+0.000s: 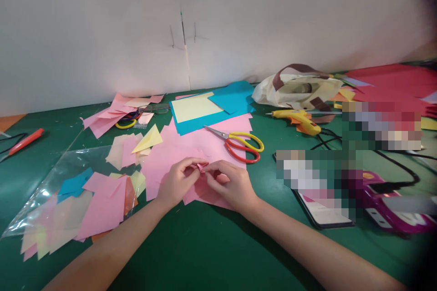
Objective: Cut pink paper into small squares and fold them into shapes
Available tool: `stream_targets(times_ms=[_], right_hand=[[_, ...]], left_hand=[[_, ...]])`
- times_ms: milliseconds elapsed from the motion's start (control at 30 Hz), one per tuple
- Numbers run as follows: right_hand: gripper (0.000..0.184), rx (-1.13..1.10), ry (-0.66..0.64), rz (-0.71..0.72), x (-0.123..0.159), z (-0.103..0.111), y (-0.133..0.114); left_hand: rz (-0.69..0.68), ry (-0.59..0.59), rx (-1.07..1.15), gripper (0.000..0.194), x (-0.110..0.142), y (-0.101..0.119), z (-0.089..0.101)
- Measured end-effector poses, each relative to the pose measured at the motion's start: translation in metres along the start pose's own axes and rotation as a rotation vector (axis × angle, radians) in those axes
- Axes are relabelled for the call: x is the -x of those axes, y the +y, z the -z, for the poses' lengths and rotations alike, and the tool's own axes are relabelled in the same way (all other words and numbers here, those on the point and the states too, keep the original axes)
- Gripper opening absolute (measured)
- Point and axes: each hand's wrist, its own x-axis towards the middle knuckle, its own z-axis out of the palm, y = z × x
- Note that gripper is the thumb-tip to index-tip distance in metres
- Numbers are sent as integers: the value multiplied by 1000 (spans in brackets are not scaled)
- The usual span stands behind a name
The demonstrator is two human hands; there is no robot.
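Note:
Between the fingertips of both hands is a small folded piece of pink paper (200, 168). My left hand (177, 179) pinches it from the left, fingers curled. My right hand (234, 184) meets it from the right, thumb and fingers drawn together at its edge. Under both hands lie large pink paper sheets (160, 168). Just beyond my right hand, scissors (237, 141) with one yellow and one red handle rest on the sheets, blades nearly closed. Blue and pale yellow sheets (196, 108) are stacked behind them.
Paper scraps (105, 195) and a clear plastic bag (44, 204) spread at left, near a red-handled tool (25, 142). To the right are a yellow glue gun (297, 117), a cloth bag (273, 93), a phone (327, 216), a purple power strip (392, 209) and black cables. A white wall (102, 32) stands behind.

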Motion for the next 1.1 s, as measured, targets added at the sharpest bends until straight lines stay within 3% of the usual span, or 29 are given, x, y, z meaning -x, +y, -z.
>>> stream_targets(times_ms=[400, 600, 767, 933, 1100], right_hand=[[15, 28, -65, 38, -4, 3, 2], [12, -93, -9, -186, -10, 8, 0], [9, -200, 32, -325, -7, 6, 5], [7, -217, -21, -283, -6, 4, 4], [9, 45, -29, -60, -7, 6, 7]], left_hand=[[24, -5, -18, 20, 2, 5, -1], [52, -105, 243, 43, 3, -1, 2], [18, -120, 212, 47, 2, -3, 0], [66, -59, 113, 36, 1, -1, -2], [107, -38, 124, 32, 0, 1, 0]])
